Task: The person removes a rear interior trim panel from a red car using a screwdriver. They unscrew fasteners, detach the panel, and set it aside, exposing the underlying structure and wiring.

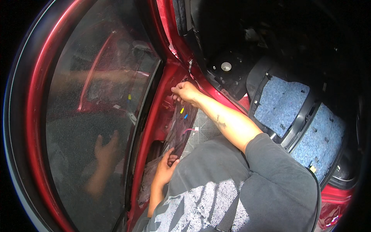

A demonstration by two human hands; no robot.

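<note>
A red car door [151, 125] stands at my left, its inner metal face bare and partly covered by a crinkled clear plastic film [154, 165]. My right hand [186, 92] reaches to the upper part of that face, near the hinge side. Its fingers are pinched together, and whatever may be between them is hidden. Just below hang a yellow connector [182, 110] and a blue connector [186, 116]. Lower down, a white plug [196, 129] sits on a pink wire. My left hand [166, 168] rests by the film, fingers stretched out and apart, holding nothing visible.
The dusty window glass [92, 127] mirrors my arms. At the right, trim pieces backed with blue padding [282, 102] lie by the dark car interior. A white round cup-like thing [226, 66] is inside. Grey textured flooring [206, 121] shows below the door.
</note>
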